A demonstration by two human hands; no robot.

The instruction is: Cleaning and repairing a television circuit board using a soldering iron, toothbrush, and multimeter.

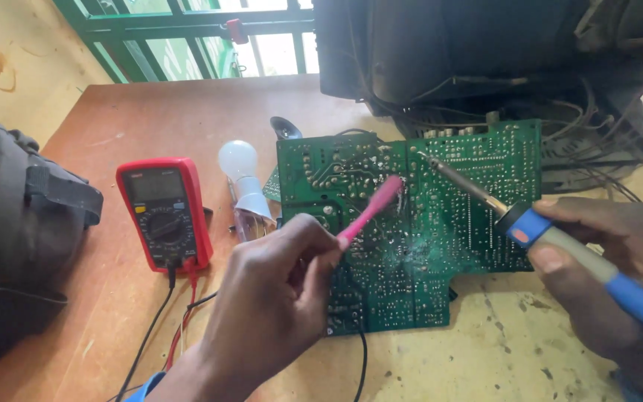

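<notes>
A green circuit board (448,216) lies solder side up on the wooden table (135,126). My left hand (277,298) holds a pink toothbrush (370,211), its head resting on the middle of the board. My right hand (604,268) grips a blue and grey soldering iron (552,238). The iron's metal tip (420,156) touches the upper middle of the board.
A red multimeter (164,212) with red and black leads lies left of the board. A white light bulb (243,179) sits between them. A dark bag (9,238) fills the left edge. A black television chassis with loose wires (485,59) stands behind the board.
</notes>
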